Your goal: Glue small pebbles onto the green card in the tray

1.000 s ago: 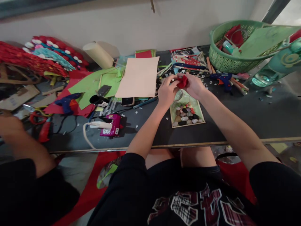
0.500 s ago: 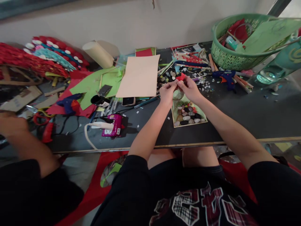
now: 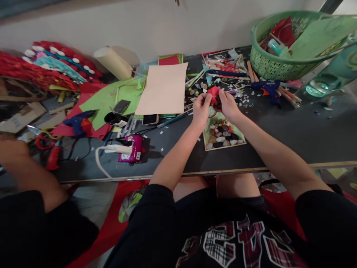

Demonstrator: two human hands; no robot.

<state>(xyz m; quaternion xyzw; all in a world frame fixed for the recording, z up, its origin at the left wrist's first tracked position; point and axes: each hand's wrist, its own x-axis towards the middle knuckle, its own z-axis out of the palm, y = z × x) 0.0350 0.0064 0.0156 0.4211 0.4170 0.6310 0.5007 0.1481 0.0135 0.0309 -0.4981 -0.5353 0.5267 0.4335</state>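
Between the fingertips of both hands is a small red piece [image 3: 213, 94], which looks like paper or felt; I cannot make out which. My left hand [image 3: 201, 106] pinches it from the left, and my right hand [image 3: 228, 105] pinches it from the right. Just under the hands, a round, clear-looking object [image 3: 212, 112] is partly hidden. Below that lies a pale green panel [image 3: 209, 127] with a light edge, its lower part covered with rows of smooth pebbles [image 3: 220, 139]. More loose pebbles [image 3: 198, 88] lie behind my left hand.
A green basket [image 3: 275, 68] and a water bottle [image 3: 325, 80] stand at the right, near a blue glue gun [image 3: 269, 89]. Leftward lie a cream sheet [image 3: 164, 89], a purple power adapter [image 3: 134, 149], another glue gun [image 3: 79, 122] and scissors [image 3: 44, 140]. A co-worker's arm [image 3: 30, 173] rests at far left.
The red piece now shows larger and more upright between my fingers. My hands have drawn slightly apart around it. The whole view has shifted a little.
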